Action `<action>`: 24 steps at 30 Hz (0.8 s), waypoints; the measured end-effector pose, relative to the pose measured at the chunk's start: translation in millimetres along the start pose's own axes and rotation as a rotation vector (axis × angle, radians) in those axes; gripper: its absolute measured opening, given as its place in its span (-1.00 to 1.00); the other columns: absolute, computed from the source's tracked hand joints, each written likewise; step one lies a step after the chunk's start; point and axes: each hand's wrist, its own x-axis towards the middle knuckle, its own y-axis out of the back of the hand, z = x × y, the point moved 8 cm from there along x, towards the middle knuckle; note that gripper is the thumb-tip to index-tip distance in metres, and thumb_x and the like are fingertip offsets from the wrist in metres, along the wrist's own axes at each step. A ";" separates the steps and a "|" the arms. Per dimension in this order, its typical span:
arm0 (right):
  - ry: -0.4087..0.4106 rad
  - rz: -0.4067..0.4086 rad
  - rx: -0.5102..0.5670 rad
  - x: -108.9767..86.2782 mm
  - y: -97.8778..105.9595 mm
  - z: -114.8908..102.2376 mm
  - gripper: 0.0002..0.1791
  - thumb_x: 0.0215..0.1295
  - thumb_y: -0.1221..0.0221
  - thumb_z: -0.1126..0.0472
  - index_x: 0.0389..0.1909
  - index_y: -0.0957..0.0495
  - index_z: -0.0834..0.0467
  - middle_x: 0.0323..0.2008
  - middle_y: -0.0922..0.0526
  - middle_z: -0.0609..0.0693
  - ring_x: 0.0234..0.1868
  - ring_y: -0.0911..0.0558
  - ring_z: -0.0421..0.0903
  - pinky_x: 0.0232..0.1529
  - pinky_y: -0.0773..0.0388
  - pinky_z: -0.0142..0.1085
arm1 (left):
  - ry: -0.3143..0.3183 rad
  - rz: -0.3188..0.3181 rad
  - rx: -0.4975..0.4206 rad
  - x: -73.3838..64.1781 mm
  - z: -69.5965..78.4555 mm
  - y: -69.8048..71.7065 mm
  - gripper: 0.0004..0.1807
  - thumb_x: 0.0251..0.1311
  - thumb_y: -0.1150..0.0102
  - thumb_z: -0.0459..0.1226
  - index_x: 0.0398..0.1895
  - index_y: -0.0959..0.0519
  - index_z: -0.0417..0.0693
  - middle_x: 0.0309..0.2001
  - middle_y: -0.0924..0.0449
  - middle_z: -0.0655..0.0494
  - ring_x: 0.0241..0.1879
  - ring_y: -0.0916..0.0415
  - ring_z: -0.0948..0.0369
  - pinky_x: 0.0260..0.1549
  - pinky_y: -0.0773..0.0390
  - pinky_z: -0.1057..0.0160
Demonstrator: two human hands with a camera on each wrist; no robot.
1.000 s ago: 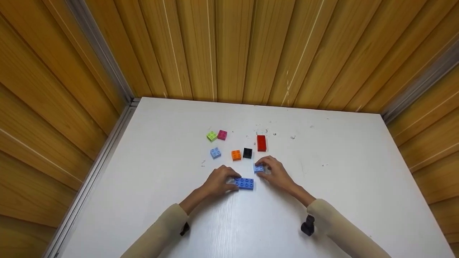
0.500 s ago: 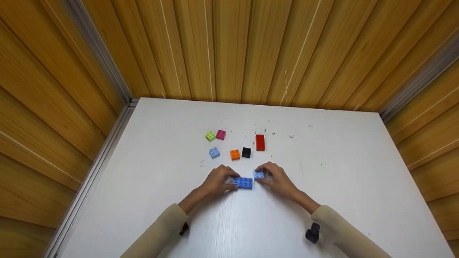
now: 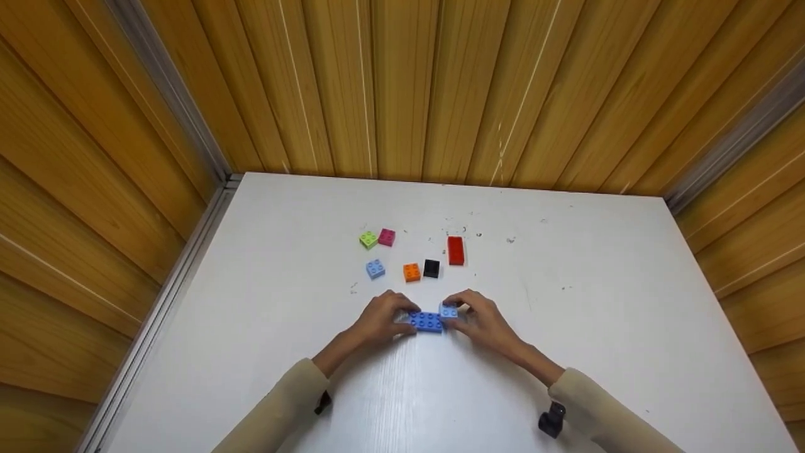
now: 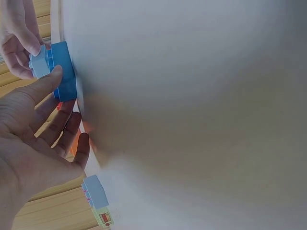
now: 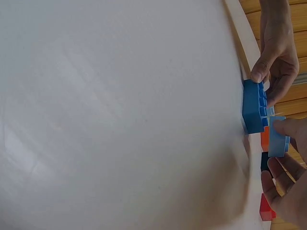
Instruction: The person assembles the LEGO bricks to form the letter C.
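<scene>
The left hand (image 3: 379,319) pinches the left end of a long blue toy brick (image 3: 427,321), which lies studs up on the white table. Thumb and fingers of the right hand (image 3: 483,319) grip a small light blue brick (image 3: 448,311) by its sides. That brick is at the blue brick's right end, on its stud side. In the right wrist view the light blue brick (image 5: 277,136) overhangs the end of the blue brick (image 5: 253,106). Whether their studs are joined, I cannot tell.
Beyond the hands lie a second light blue brick (image 3: 375,268), an orange brick (image 3: 411,272), a black brick (image 3: 431,268) and a red brick (image 3: 456,250). Farther back, a lime green brick (image 3: 368,240) is beside a magenta brick (image 3: 387,237). Wood-look walls surround the table (image 3: 597,340).
The right hand has brought the light blue brick toward the person, then left over the blue brick's right end. The left hand has stayed in place, holding the blue brick.
</scene>
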 end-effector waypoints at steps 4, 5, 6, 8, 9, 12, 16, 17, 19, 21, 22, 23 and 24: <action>0.008 -0.022 0.014 -1.9 -4.4 -0.2 -0.65 0.24 -0.41 0.25 0.04 -0.63 0.12 -0.03 -0.72 -0.04 -0.03 -0.62 -0.08 0.01 -0.60 -0.31 | -0.003 0.000 -0.002 -0.8 -1.0 -0.9 -0.64 0.18 -0.46 -0.22 0.06 -0.74 0.01 -0.02 -0.75 0.11 0.01 -0.51 0.17 0.08 -0.47 0.17; 0.013 -0.024 0.016 -2.0 -4.9 -0.4 -0.65 0.24 -0.41 0.25 0.04 -0.63 0.12 -0.03 -0.72 -0.04 -0.04 -0.62 -0.08 0.01 -0.60 -0.31 | -0.006 0.002 0.001 -0.9 -1.0 -0.9 -0.64 0.18 -0.46 -0.22 0.06 -0.74 0.01 -0.02 -0.75 0.11 0.01 -0.51 0.17 0.08 -0.47 0.17; 0.018 -0.023 0.019 -2.1 -5.1 -0.5 -0.65 0.23 -0.42 0.25 0.03 -0.64 0.12 -0.03 -0.72 -0.03 -0.04 -0.62 -0.08 0.00 -0.61 -0.30 | -0.011 0.005 0.002 -0.9 -1.0 -0.7 -0.64 0.18 -0.46 -0.22 0.06 -0.74 0.01 -0.02 -0.75 0.10 0.01 -0.51 0.17 0.08 -0.47 0.16; 0.030 -0.016 0.021 -2.0 -4.9 -0.8 -0.65 0.22 -0.43 0.25 0.03 -0.64 0.12 -0.04 -0.73 -0.03 -0.05 -0.63 -0.08 -0.01 -0.62 -0.27 | -0.019 0.010 0.004 -0.6 -0.6 -0.1 -0.65 0.18 -0.46 -0.22 0.06 -0.74 0.00 -0.02 -0.75 0.10 0.01 -0.52 0.16 0.08 -0.47 0.16; 0.035 -0.009 0.021 -1.9 -4.4 -1.0 -0.65 0.20 -0.43 0.26 0.02 -0.65 0.12 -0.05 -0.73 -0.04 -0.06 -0.63 -0.09 -0.02 -0.63 -0.26 | -0.023 0.013 0.005 -0.4 -0.3 0.2 -0.65 0.18 -0.46 -0.22 0.06 -0.74 0.00 -0.02 -0.75 0.10 0.01 -0.52 0.15 0.08 -0.47 0.16; 0.055 -0.001 0.017 -1.9 -3.1 -2.2 -0.65 0.18 -0.45 0.27 0.00 -0.66 0.12 -0.08 -0.74 -0.03 -0.07 -0.63 -0.09 -0.04 -0.65 -0.22 | -0.027 0.017 0.000 0.1 0.5 1.1 -0.64 0.18 -0.46 -0.22 0.06 -0.74 -0.01 -0.02 -0.76 0.09 0.01 -0.52 0.15 0.06 -0.47 0.17; 0.072 -0.010 0.020 -2.5 -3.5 -3.9 -0.65 0.17 -0.45 0.27 -0.01 -0.65 0.13 -0.09 -0.74 -0.03 -0.07 -0.64 -0.07 -0.04 -0.65 -0.21 | -0.031 0.015 0.008 0.9 1.0 1.4 -0.64 0.16 -0.47 -0.21 0.05 -0.74 0.00 -0.02 -0.76 0.10 0.00 -0.53 0.15 0.05 -0.47 0.18; 0.071 -0.014 0.020 -2.7 -3.7 -3.9 -0.65 0.17 -0.46 0.27 -0.01 -0.65 0.13 -0.09 -0.74 -0.03 -0.06 -0.64 -0.06 -0.04 -0.65 -0.22 | -0.033 0.015 0.012 1.0 1.1 1.4 -0.64 0.16 -0.47 -0.21 0.05 -0.74 0.00 -0.02 -0.76 0.10 0.00 -0.53 0.15 0.05 -0.47 0.18; 0.064 -0.020 0.023 -3.0 -4.2 -3.6 -0.64 0.17 -0.46 0.26 -0.01 -0.65 0.12 -0.09 -0.74 -0.03 -0.06 -0.64 -0.06 -0.03 -0.64 -0.22 | -0.036 0.015 0.016 1.1 1.1 1.2 -0.64 0.16 -0.47 -0.21 0.05 -0.74 0.00 -0.03 -0.76 0.10 0.00 -0.54 0.14 0.05 -0.48 0.18; 0.053 -0.026 0.028 -3.4 -4.7 -2.8 -0.64 0.17 -0.46 0.25 -0.01 -0.65 0.11 -0.09 -0.73 -0.04 -0.05 -0.63 -0.06 -0.02 -0.64 -0.23 | -0.034 0.014 0.015 0.9 0.8 0.9 -0.64 0.16 -0.47 -0.20 0.05 -0.74 0.01 -0.03 -0.76 0.11 0.00 -0.54 0.14 0.05 -0.47 0.18; 0.048 -0.028 0.030 -3.6 -5.0 -2.4 -0.64 0.17 -0.46 0.25 -0.01 -0.65 0.11 -0.09 -0.73 -0.04 -0.05 -0.63 -0.06 -0.01 -0.63 -0.23 | -0.029 0.013 0.009 0.6 0.6 0.8 -0.64 0.16 -0.47 -0.20 0.05 -0.74 0.01 -0.03 -0.76 0.11 0.00 -0.53 0.15 0.05 -0.47 0.19; 0.044 -0.032 0.034 -3.7 -5.4 -2.1 -0.64 0.17 -0.46 0.25 -0.01 -0.65 0.11 -0.08 -0.73 -0.04 -0.05 -0.63 -0.06 -0.01 -0.63 -0.24 | -0.026 0.012 0.004 0.5 0.2 0.4 -0.64 0.16 -0.47 -0.20 0.05 -0.74 0.01 -0.03 -0.75 0.11 0.00 -0.53 0.15 0.05 -0.46 0.19; 0.041 -0.036 0.039 -3.7 -5.8 -2.0 -0.64 0.17 -0.46 0.25 -0.01 -0.65 0.11 -0.08 -0.74 -0.04 -0.04 -0.63 -0.06 -0.01 -0.63 -0.25 | -0.025 0.012 0.000 0.3 -0.2 0.1 -0.64 0.16 -0.47 -0.20 0.05 -0.74 0.01 -0.03 -0.75 0.11 0.00 -0.52 0.15 0.04 -0.46 0.19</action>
